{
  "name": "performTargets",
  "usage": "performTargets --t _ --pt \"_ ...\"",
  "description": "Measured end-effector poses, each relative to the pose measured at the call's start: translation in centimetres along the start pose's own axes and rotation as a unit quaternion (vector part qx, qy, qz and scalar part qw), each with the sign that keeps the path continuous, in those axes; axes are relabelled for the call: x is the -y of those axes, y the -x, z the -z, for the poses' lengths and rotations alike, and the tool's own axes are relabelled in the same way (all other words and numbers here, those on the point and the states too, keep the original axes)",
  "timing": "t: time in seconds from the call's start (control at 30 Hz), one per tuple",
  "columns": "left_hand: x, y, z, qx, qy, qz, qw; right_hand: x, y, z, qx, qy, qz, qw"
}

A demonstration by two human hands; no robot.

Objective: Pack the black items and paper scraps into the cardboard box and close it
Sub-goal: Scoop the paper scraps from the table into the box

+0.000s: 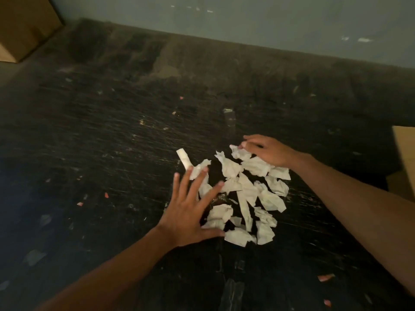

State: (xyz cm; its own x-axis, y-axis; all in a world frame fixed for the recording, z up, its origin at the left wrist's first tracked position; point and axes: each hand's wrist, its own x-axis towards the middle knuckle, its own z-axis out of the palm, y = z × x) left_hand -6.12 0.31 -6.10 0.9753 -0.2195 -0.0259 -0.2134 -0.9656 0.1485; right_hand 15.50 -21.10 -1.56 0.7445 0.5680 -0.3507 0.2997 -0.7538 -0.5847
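Scraps of crumpled white paper (244,194) lie in a loose heap on the dark, scratched tabletop (112,142), right of the frame's centre. My left hand (190,212) lies at the heap's left edge with its fingers spread wide and straight, the fingertips over the nearest scraps and the thumb stretched along the lower edge of the pile; it holds nothing. My right hand (267,151) reaches in from the right onto the upper end of the heap, fingers relaxed and lying over a crumpled piece there, the thumb tip touching it; I cannot tell whether it presses the paper or merely rests on it. One flat white paper strip (184,159) sticks out at the upper left of the heap, just beyond my left fingertips. Between the scraps something dark and slightly shiny (219,198) shows through, too dim to make out. A brown cardboard box (402,162) is cut off by the right edge of the frame, near my right forearm. Another brown cardboard carton (24,25) stands in the upper left corner. Small pink and pale bits of litter (105,195) are scattered over the tabletop.
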Motion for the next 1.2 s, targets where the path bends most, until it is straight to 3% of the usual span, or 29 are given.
performTargets --t 0.07,0.13,0.23,0.33,0.6,0.8,1.0,1.2 --pt "2.0 -0.6 0.9 0.008 0.023 0.022 0.999 -1.6 2.1 0.6 -0.111 -0.067 0.003 0.992" --pt "4.3 -2.0 1.7 0.033 0.05 0.047 0.997 -3.5 3.8 0.9 -0.159 -0.071 -0.027 0.984" --pt "6.6 -4.9 2.1 0.1 0.097 0.061 0.988 -5.6 4.8 -0.6 -0.112 -0.022 -0.092 0.989" --pt "6.2 -6.8 1.8 0.152 0.108 0.046 0.981 -4.5 4.5 -2.9 -0.088 0.001 -0.069 0.994" --pt "3.6 -6.2 2.1 0.167 0.096 -0.055 0.98 -1.5 6.9 -4.0 0.034 0.104 0.046 0.993" --pt "1.6 -3.3 1.0 0.195 0.017 -0.125 0.973 -1.1 12.9 -8.2 0.076 0.243 0.04 0.966" --pt "-0.6 -3.5 -1.1 0.148 0.022 -0.04 0.988 -0.9 10.1 -9.7 0.018 0.253 0.031 0.967" --pt "-0.8 -3.0 0.0 0.067 0.138 0.031 0.988 0.6 6.0 -6.5 -0.006 0.279 0.064 0.958"
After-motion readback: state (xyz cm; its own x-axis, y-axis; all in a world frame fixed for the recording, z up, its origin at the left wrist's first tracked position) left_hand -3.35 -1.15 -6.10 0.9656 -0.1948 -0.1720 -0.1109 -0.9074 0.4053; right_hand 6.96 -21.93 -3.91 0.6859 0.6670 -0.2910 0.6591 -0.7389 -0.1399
